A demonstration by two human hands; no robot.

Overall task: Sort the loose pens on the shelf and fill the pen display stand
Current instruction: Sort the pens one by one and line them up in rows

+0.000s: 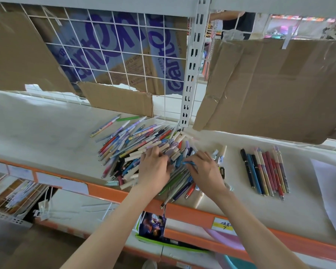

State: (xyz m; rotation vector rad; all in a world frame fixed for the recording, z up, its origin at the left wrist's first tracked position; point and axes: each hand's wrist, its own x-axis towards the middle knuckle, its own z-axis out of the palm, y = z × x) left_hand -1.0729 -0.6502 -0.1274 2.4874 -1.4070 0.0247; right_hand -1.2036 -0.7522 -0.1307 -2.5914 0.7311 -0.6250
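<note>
Both hands work the pile (144,150) of loose pens mid-shelf (47,129). The left hand (153,167) lies flat, fingers spread; the right hand (206,171) pinches a blue pen (188,163) lying crosswise. The sorted row (266,169), pens running front to back, lies to its right near the front edge; no stand shows.

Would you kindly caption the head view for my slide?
Both hands rummage through a pen pile beside a sorted row.
</note>
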